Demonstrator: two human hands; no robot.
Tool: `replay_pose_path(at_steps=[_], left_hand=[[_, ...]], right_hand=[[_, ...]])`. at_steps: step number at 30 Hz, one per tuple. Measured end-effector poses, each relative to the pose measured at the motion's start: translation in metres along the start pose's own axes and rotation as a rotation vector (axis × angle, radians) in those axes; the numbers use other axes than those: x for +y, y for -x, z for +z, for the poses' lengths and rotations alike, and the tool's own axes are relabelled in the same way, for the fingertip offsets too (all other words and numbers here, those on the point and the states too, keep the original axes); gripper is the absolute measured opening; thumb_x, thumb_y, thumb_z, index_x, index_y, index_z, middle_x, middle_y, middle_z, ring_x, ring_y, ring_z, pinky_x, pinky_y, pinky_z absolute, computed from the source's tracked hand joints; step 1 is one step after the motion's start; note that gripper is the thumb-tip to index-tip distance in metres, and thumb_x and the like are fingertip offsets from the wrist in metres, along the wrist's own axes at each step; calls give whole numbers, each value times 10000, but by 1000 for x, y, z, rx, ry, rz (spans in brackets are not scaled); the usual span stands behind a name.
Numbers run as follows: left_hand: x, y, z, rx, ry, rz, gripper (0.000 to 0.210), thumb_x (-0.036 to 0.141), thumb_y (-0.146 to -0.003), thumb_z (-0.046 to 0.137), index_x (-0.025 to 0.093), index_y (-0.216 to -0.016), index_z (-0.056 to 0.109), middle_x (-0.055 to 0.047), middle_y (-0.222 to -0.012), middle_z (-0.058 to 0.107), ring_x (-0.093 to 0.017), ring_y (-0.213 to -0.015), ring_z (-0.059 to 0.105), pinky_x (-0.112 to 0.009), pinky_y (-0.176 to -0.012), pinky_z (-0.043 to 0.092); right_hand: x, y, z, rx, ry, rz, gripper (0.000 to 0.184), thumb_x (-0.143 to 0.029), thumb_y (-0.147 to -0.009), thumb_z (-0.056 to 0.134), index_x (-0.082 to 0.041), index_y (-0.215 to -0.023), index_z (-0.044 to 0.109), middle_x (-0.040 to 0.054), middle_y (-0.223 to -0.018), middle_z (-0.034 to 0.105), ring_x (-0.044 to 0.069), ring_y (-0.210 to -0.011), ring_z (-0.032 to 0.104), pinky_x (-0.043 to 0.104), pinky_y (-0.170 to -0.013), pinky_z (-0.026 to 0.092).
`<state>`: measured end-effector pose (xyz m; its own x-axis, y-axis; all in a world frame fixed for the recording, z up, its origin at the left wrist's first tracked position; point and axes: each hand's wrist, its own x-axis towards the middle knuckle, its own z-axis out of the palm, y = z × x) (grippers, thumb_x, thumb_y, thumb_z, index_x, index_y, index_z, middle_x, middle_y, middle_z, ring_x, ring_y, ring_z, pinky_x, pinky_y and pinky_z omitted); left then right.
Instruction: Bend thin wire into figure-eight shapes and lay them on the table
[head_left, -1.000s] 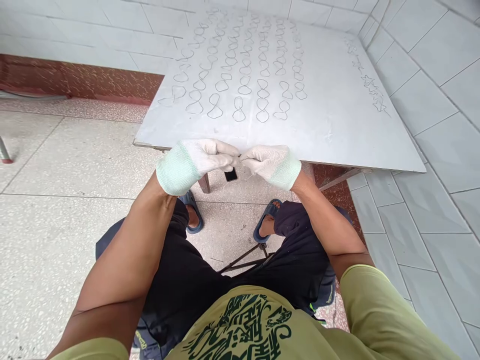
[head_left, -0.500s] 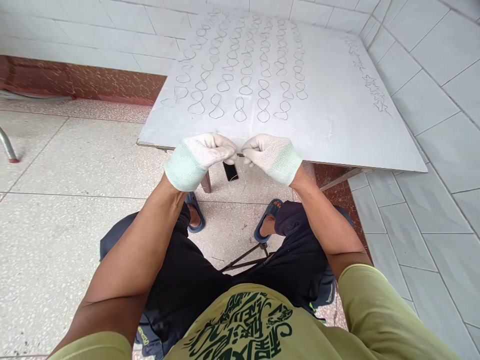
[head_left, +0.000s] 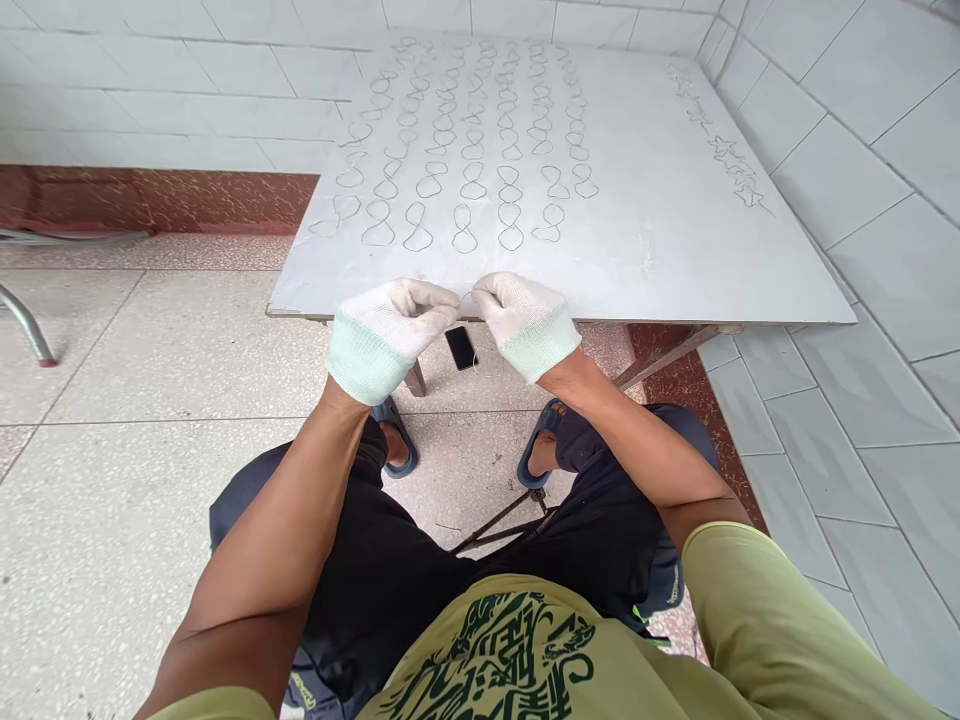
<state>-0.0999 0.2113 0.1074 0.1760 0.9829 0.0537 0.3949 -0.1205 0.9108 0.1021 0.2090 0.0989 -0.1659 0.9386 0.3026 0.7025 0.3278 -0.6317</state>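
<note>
Both my hands wear white knit gloves with pale green cuffs and meet near the table's front edge. Thumb and fingers of my left hand (head_left: 409,318) pinch a thin wire (head_left: 466,295). My right hand (head_left: 517,310) pinches the same wire a short way to the right, and a small curve of it shows between the fingertips. Beyond my hands, rows of wire figure-eights (head_left: 464,230) lie on the white tabletop (head_left: 645,270). Star-like wire shapes (head_left: 735,170) form a line along the right side.
Under the table edge a black phone (head_left: 460,348) lies low, near the floor. A wooden table leg (head_left: 415,380) stands left of it. Tiled walls (head_left: 885,180) border the table at the back and right. A curved metal leg (head_left: 28,325) stands at far left.
My hands have drawn slightly apart, and the wire's curve now shows between them. The wire's loop that hung below my hands is mostly out of sight. The view has shifted slightly.
</note>
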Motion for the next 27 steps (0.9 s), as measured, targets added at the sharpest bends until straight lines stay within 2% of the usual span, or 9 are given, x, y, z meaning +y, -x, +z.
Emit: replay_pose_path(at_steps=[2, 4, 5, 7, 11, 15, 19, 23, 27], left_hand=[[3, 3, -1, 66, -128, 58, 268, 364, -911, 741, 211, -1099, 856, -73, -1055, 854, -265, -854, 806, -365, -736, 654], [6, 3, -2, 123, -302, 192, 328, 316, -899, 780, 210, -1198, 863, -97, -1261, 846, -304, -1079, 810, -423, -977, 659], [7, 3, -3, 124, -382, 257, 356, 290, -893, 795, 211, -1232, 866, -105, -1337, 830, -325, -1187, 787, -442, -1078, 626], [11, 1, -4, 62, -491, 339, 341, 261, -906, 789, 222, -1233, 877, -109, -1357, 820, -348, -1288, 742, -457, -1158, 574], [15, -2, -1, -50, -532, 355, 226, 293, -1012, 667, 259, -1041, 889, -101, -1095, 837, -336, -1133, 752, -454, -1066, 563], [14, -1, 2, -24, -573, 372, 285, 296, -1045, 608, 267, -894, 849, -96, -898, 793, -317, -949, 738, -444, -932, 533], [15, 2, 3, -9, -557, 367, 311, 282, -1025, 612, 282, -767, 785, -65, -678, 656, -289, -762, 673, -412, -753, 456], [17, 3, 2, -59, -567, 374, 357, 272, -1038, 558, 274, -730, 739, -53, -601, 621, -258, -678, 602, -399, -720, 418], [15, 1, 1, -61, -623, 410, 354, 275, -1042, 527, 275, -762, 743, -63, -651, 666, -264, -691, 617, -417, -753, 444]], right_hand=[[5, -1, 3, 15, 50, -66, 427, -294, -1207, 369, -199, -1119, 776, 94, -1126, 791, 238, -1057, 692, 370, -990, 494], [11, -2, 6, 12, 85, -147, 426, -285, -1208, 374, -204, -1140, 786, 98, -1120, 786, 255, -1080, 691, 385, -1024, 486], [14, -2, 7, 6, 95, -182, 421, -284, -1209, 379, -210, -1158, 791, 98, -1127, 785, 263, -1097, 690, 392, -1040, 483], [18, -2, 9, -8, 100, -227, 420, -288, -1212, 383, -217, -1195, 796, 101, -1150, 786, 273, -1120, 688, 401, -1055, 480], [22, -2, 10, -21, 92, -246, 440, -322, -1227, 376, -203, -1214, 799, 110, -1175, 793, 274, -1110, 682, 405, -1060, 475], [19, -3, 11, -21, 88, -222, 400, -289, -1214, 406, -203, -1175, 794, 103, -1141, 792, 265, -1102, 689, 385, -1047, 473], [14, -3, 9, -32, 51, -182, 387, -254, -1198, 404, -191, -1138, 780, 98, -1105, 784, 249, -1063, 691, 365, -1007, 474], [12, -3, 8, -51, 8, -172, 381, -261, -1189, 402, -199, -1106, 768, 80, -1076, 773, 233, -1001, 673, 359, -966, 478], [10, -4, 6, -70, -14, -125, 350, -250, -1169, 427, -214, -1072, 762, 69, -1055, 769, 229, -1004, 659, 354, -966, 479]])
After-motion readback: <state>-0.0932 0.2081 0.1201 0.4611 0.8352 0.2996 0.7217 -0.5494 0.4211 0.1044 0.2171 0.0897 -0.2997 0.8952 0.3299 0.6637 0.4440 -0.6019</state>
